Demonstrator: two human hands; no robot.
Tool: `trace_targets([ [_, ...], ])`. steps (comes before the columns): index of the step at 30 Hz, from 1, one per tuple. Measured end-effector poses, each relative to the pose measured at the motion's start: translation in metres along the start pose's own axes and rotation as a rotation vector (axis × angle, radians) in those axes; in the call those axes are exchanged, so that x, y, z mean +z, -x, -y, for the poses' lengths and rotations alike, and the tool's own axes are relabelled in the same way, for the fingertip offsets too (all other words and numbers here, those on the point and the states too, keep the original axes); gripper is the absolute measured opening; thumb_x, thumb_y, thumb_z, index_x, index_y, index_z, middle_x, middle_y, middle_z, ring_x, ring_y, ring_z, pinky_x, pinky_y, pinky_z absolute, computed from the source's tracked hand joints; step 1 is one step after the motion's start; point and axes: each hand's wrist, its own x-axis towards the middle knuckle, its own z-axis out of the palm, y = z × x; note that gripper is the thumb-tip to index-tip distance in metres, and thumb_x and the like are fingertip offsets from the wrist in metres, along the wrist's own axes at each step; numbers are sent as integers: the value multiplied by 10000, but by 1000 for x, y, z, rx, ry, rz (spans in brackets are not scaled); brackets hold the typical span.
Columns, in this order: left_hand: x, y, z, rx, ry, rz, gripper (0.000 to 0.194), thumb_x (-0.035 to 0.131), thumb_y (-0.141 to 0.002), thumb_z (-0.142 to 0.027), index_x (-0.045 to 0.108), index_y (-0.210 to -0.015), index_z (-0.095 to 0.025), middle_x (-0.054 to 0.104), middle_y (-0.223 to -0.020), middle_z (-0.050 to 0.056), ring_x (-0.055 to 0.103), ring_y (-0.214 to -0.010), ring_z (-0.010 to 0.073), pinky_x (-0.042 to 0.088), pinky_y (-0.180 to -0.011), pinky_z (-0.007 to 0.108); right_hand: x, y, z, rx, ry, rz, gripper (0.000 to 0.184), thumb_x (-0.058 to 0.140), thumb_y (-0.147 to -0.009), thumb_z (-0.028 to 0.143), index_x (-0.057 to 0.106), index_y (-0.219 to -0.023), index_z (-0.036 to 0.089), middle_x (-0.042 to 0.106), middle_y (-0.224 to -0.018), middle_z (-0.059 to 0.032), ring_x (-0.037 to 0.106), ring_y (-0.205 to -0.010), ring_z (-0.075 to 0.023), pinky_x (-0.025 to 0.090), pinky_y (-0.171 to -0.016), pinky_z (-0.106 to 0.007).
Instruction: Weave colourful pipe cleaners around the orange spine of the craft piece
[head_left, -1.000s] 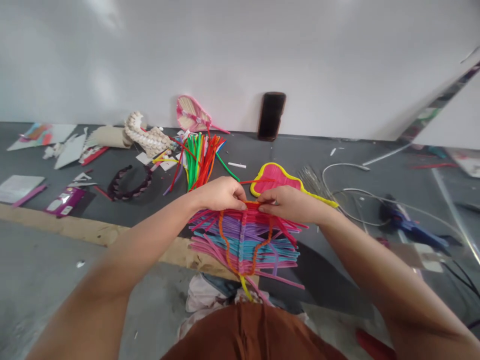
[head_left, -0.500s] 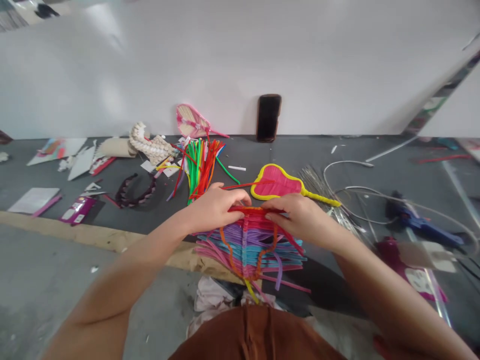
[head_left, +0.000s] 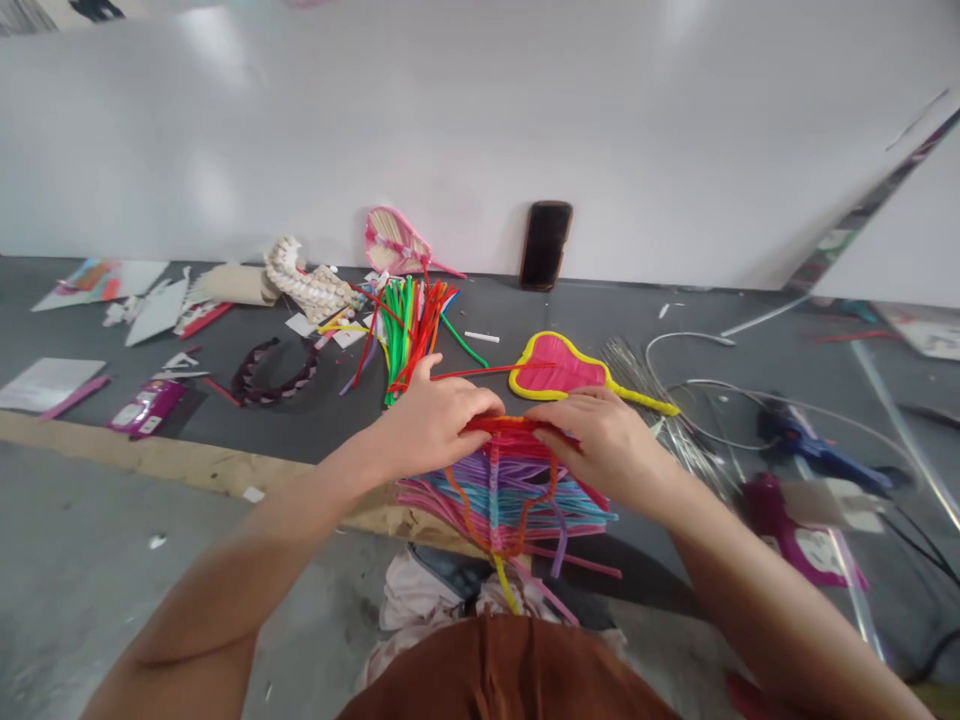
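Rows of pink, blue, purple and red pipe cleaners [head_left: 517, 490] lie side by side across a twisted central stem, with an orange wavy outline over them. At the far edge of this piece my left hand [head_left: 442, 415] pinches the red pipe cleaners, left of the stem. My right hand [head_left: 600, 435] grips the same red edge from the other side. Just beyond the hands rests a pink leaf shape [head_left: 555, 365] with a yellow border and stalk. A bundle of loose green, red and orange pipe cleaners [head_left: 412, 330] lies past my left hand.
A phone [head_left: 546, 245] leans on the white wall, with a pink-edged leaf fan [head_left: 396, 240] to its left. Leftward are a dark braided headband [head_left: 277, 372] and a purple packet [head_left: 148, 405]. Wires [head_left: 637, 370] and a blue glue gun [head_left: 825, 445] lie on the right.
Both hands have shifted slightly apart along the red far edge, and my left hand's fingers reach further over it. The view has tilted a little. Both hands stay on the piece.
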Motion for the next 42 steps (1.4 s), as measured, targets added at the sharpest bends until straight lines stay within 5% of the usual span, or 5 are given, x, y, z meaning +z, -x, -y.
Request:
trace_targets([
  [9,6,3,2,30,-35,-85,166,482,-928,-234,632,-998,-233,716,-1010,-5,635,-1037,174,78,-1138,481,4,3,0,-15,45,-17,162,539,-928,182,684,-1000,187,757,-875,-48,697,-797,-200,445,-818,-356],
  [16,-4,-6,7,-73,72,109,363,535,-912,-410,584,-1210,-209,687,-1174,62,595,-1144,225,173,-1117,460,1,0,0,8,34,9,164,570,-910,191,693,-1018,188,760,-891,-55,693,-819,-214,467,-789,-350],
  [20,-4,-16,12,-118,175,213,259,502,-932,-387,668,-1049,-227,734,-1002,4,657,-953,191,223,-1087,448,1,-2,0,15,29,7,175,575,-899,184,701,-1018,203,762,-931,-54,698,-841,-216,478,-805,-356],
  [26,-1,-20,14,-132,183,182,234,528,-898,-373,702,-911,-217,734,-847,-20,652,-793,154,281,-1037,421,-3,1,-4,100,-22,72,192,604,-861,185,709,-1020,206,764,-958,-41,711,-843,-212,513,-751,-324],
  [42,1,-21,20,-176,277,172,263,546,-852,-386,730,-875,-200,666,-673,-21,556,-611,121,383,-670,249,15,19,-5,-29,115,-268,140,576,-914,198,711,-877,197,763,-867,-27,697,-773,-163,451,-746,-318],
])
